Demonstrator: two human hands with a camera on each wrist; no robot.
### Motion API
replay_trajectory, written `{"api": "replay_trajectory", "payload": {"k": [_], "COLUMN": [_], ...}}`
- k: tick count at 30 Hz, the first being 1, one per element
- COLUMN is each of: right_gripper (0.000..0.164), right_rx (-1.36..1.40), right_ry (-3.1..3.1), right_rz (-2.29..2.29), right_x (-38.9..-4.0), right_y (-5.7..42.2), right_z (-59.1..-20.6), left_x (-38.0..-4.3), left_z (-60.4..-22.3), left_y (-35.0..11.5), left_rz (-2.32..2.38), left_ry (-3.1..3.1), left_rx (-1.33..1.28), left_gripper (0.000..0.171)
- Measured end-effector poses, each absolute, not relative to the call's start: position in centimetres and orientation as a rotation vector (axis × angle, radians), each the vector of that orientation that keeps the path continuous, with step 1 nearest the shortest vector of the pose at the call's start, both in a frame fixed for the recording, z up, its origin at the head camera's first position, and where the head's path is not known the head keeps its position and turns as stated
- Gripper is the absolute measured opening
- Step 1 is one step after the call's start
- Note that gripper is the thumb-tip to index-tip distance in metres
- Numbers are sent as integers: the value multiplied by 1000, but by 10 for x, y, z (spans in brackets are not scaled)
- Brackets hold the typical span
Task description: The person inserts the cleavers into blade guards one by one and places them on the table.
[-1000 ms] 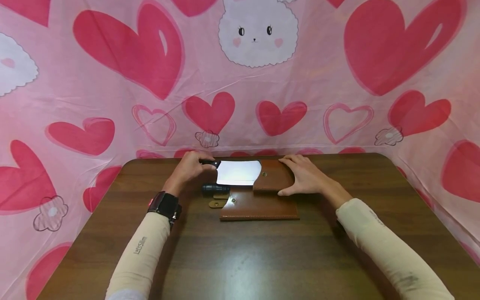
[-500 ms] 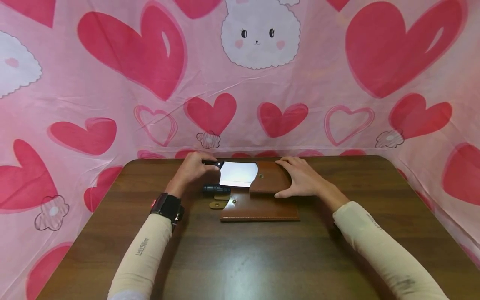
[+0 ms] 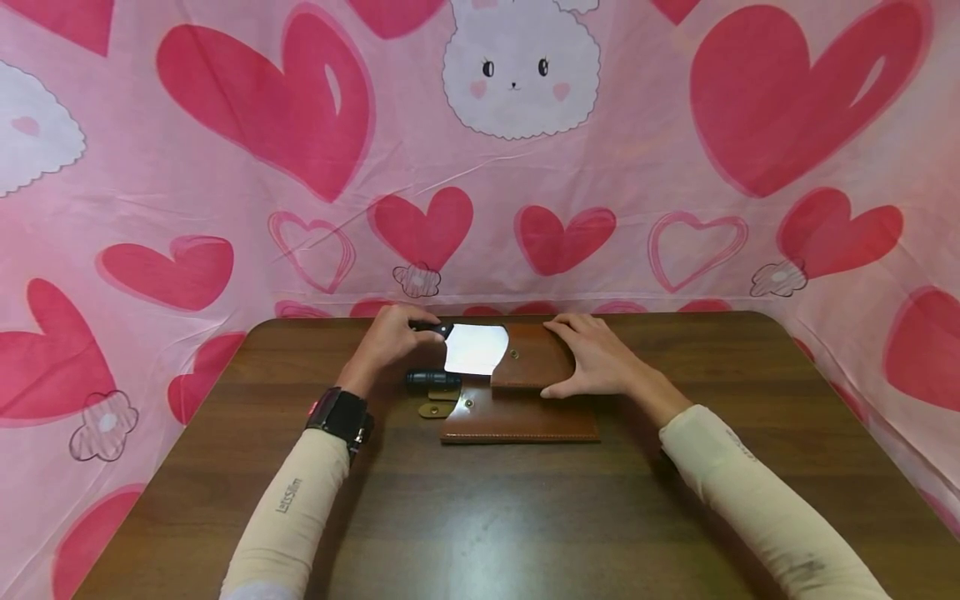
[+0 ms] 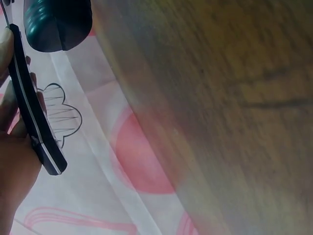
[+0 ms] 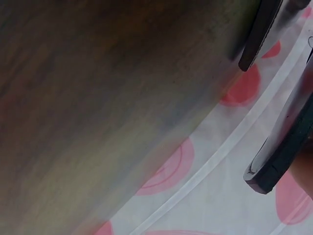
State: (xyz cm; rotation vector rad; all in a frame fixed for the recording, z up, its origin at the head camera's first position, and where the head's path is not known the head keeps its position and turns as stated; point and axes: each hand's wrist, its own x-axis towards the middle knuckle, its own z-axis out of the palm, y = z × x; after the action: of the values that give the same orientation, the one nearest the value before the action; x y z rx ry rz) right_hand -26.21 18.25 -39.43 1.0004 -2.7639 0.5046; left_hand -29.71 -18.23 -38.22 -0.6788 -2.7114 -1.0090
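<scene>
My left hand [image 3: 393,336] holds a cleaver by its black handle [image 4: 29,103]. The shiny blade [image 3: 476,349] points right, its far end inside a brown leather sheath [image 3: 528,358]. My right hand [image 3: 596,358] grips that sheath from its right end, thumb at the near edge and fingers at the far edge. A second brown sheath [image 3: 521,421] lies on the table just in front, partly overlapped by the upper one. A black handle [image 3: 432,379] sticks out of its left side. In the right wrist view the held sheath's edge [image 5: 279,156] shows at the right.
A tan snap strap [image 3: 437,410] extends left from the lower sheath. Everything is over a brown wooden table [image 3: 480,517]. Behind its far edge hangs a pink cloth [image 3: 630,150] printed with hearts.
The sheath has moved left along the blade, and the left hand has shifted slightly right with the cleaver. Less of the blade shows now. The lower sheath has stayed put.
</scene>
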Motion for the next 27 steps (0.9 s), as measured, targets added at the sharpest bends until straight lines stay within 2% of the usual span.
{"api": "replay_trajectory", "payload": {"k": [27], "right_gripper": [111], "right_rx": [996], "right_ry": [-2756], "right_rz": [475], "right_x": [-260], "right_y": [173], "right_z": [-397], "left_x": [-295], "left_z": [-386], "left_y": [-169], "left_rz": [-1043], "left_ry": [-2699], "left_rx": [-668], "left_gripper": [26]}}
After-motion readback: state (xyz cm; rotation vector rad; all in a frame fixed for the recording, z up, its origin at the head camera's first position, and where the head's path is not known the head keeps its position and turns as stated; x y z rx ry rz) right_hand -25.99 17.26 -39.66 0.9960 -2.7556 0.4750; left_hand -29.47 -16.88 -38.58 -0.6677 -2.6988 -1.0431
